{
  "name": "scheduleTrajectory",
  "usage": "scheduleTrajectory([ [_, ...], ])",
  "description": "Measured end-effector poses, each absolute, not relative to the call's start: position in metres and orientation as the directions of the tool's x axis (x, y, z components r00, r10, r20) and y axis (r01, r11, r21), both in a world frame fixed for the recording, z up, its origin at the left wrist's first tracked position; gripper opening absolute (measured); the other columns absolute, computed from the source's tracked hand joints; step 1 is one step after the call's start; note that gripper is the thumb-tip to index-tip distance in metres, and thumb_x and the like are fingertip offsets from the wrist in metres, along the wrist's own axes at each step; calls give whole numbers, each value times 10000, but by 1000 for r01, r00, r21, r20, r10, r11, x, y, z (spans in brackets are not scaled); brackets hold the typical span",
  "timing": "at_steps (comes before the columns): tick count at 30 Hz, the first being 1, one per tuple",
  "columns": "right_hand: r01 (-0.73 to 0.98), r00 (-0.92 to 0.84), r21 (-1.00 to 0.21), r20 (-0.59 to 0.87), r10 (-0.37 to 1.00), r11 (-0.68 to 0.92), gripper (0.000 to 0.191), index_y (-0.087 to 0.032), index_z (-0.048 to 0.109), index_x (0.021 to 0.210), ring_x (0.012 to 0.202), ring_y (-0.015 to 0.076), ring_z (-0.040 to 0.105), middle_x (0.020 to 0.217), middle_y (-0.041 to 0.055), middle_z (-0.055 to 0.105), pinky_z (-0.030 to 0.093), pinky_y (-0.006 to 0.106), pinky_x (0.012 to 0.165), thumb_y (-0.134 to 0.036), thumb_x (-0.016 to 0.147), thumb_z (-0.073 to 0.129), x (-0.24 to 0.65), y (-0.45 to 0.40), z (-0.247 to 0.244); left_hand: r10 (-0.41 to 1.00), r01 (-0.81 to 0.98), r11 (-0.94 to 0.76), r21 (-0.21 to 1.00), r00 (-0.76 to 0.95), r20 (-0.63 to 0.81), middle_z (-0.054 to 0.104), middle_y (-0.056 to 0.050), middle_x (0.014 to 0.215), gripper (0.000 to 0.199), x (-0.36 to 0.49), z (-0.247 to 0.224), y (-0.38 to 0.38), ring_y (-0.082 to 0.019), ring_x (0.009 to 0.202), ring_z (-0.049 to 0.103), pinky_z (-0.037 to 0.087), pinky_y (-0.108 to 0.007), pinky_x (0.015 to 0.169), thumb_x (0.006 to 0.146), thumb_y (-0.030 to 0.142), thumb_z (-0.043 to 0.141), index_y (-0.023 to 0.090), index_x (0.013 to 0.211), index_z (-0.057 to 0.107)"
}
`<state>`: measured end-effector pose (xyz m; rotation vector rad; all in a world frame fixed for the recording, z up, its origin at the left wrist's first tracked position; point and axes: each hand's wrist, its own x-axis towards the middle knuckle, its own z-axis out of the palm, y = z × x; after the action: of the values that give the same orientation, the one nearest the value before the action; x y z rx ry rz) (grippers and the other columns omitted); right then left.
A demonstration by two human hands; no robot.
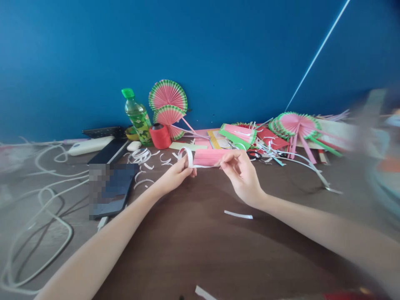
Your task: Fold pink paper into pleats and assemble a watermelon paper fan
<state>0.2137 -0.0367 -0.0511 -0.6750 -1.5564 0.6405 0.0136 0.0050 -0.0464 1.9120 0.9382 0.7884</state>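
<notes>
In the middle of the head view, a pink pleated paper strip (206, 157) is stretched between my two hands above the table. My left hand (177, 174) is closed around a thin roll of white tape (188, 155) at the strip's left end. A narrow white band, seemingly tape from the roll, runs along the lower edge of the paper. At the other end, my right hand (242, 175) pinches the paper's edge between thumb and forefinger. What its remaining fingers touch is hidden.
Finished watermelon-coloured paper fans (168, 98) lean on the blue wall beside a green bottle (137, 118) and a red thread spool (160, 136). More fans (296, 124) and paper scraps lie right. A phone (117, 191) and white cables (46, 208) cover the left. A white strip (238, 215) lies in front.
</notes>
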Motion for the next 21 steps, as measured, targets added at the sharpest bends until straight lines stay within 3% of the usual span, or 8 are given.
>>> scheduleTrajectory([
  [5, 95, -30, -742, 665, 746, 664, 47, -218, 453, 850, 722, 114, 543, 780, -6, 502, 448, 276, 670, -189, 866, 486, 215, -36, -50, 843, 320, -360, 877, 515, 158, 543, 6, 703, 315, 14, -44, 2, -139, 690, 511, 430, -307, 736, 813, 232, 436, 164, 1096, 558],
  [11, 85, -41, -728, 680, 732, 680, 64, -220, 458, 865, 742, 115, 540, 803, -2, 498, 448, 278, 685, -159, 868, 477, 214, -38, -50, 848, 382, -421, 823, 488, 207, 557, -6, 727, 221, 14, -46, 4, -138, 710, 526, 415, -285, 748, 842, 250, 405, 158, 904, 596],
  [16, 34, -118, -723, 682, 721, 690, 83, -230, 472, 884, 784, 117, 551, 845, -1, 512, 454, 301, 735, -147, 873, 473, 212, -43, -56, 862, 377, -392, 839, 468, 193, 556, 4, 724, 302, 15, -45, 3, -134, 717, 517, 404, -287, 775, 871, 242, 339, 146, 1090, 523],
  [21, -12, -136, -771, 633, 762, 637, 81, -225, 473, 876, 749, 100, 545, 824, -14, 504, 450, 281, 705, -149, 863, 495, 212, -45, -54, 864, 348, -366, 863, 472, 176, 503, 15, 683, 341, 13, -45, 4, -125, 660, 465, 382, -279, 711, 872, 263, 320, 129, 1122, 510],
])
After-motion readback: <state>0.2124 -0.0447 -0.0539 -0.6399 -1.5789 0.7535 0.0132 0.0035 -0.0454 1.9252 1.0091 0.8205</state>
